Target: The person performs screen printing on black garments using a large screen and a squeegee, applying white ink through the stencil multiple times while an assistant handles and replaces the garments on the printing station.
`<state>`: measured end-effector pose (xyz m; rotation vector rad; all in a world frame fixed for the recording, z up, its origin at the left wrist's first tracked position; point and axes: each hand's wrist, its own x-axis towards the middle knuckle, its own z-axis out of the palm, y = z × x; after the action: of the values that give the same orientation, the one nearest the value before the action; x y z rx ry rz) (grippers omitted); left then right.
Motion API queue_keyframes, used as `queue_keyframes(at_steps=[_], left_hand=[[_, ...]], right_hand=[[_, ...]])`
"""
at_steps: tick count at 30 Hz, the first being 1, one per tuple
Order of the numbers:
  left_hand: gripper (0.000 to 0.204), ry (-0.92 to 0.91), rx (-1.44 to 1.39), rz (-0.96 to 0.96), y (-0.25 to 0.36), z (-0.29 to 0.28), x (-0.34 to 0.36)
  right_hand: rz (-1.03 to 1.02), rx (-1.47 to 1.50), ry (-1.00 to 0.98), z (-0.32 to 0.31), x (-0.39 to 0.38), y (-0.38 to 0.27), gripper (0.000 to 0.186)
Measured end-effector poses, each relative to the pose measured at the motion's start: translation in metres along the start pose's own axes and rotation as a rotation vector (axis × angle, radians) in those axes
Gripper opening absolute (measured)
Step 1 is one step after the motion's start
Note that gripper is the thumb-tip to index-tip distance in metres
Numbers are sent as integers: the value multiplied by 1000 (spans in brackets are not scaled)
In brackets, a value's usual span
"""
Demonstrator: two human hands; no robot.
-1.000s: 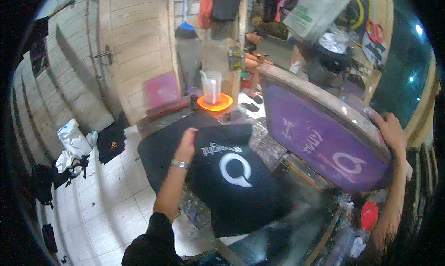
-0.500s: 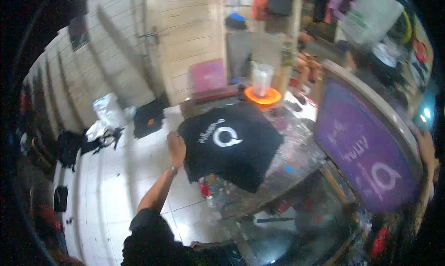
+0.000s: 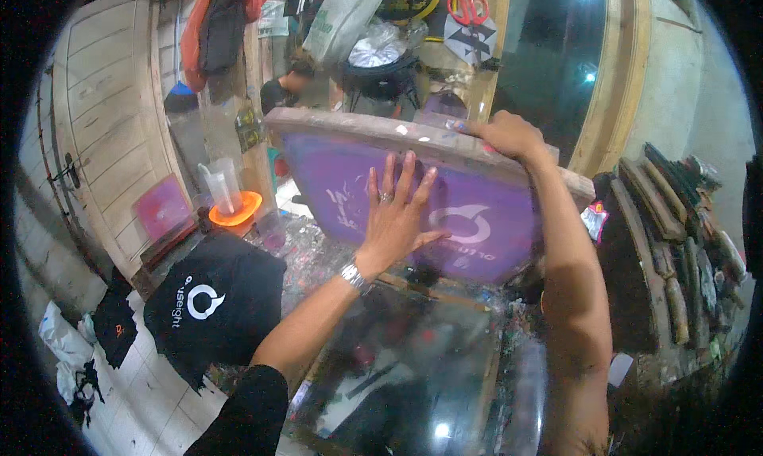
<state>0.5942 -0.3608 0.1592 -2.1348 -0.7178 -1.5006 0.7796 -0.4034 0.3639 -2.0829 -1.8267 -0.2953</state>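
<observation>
A screen printing frame (image 3: pixel 326 194) with purple mesh and a wooden rim stands tilted up in front of me. Pale mirrored lettering and a round logo show on its mesh. My right hand (image 3: pixel 513 136) is closed over the top wooden edge. Fingers spread, my left hand (image 3: pixel 397 221) is against or just in front of the mesh, beside the logo; whether it touches I cannot tell. To the left, a piece of black fabric (image 3: pixel 246 277) with a white printed logo and lettering lies on the table (image 3: pixel 310 245).
Below the frame is a glass panel (image 3: pixel 429 360) reflecting a light. An orange dish (image 3: pixel 238 209) holds a clear plastic cup (image 3: pixel 222 187) at the back left. Wooden frames (image 3: pixel 648 197) are stacked on the right. A person (image 3: pixel 290 86) is beyond the frame; red scissors (image 3: pixel 467 9) hang above.
My view has turned right. My left hand has moved from beside the black fabric to the purple mesh. The printing frame now stands ahead of me, with my right hand still on its edge.
</observation>
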Motion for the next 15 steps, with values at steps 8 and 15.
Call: queue_keyframes(at_steps=[8,15], left_hand=[[76,-13,189,-50,-26,2,-6],[26,-62,-863,-709,60,-121,-87]], right_hand=[[-23,53,53,0,2,16,91],[1,55,60,20,12,33,77]])
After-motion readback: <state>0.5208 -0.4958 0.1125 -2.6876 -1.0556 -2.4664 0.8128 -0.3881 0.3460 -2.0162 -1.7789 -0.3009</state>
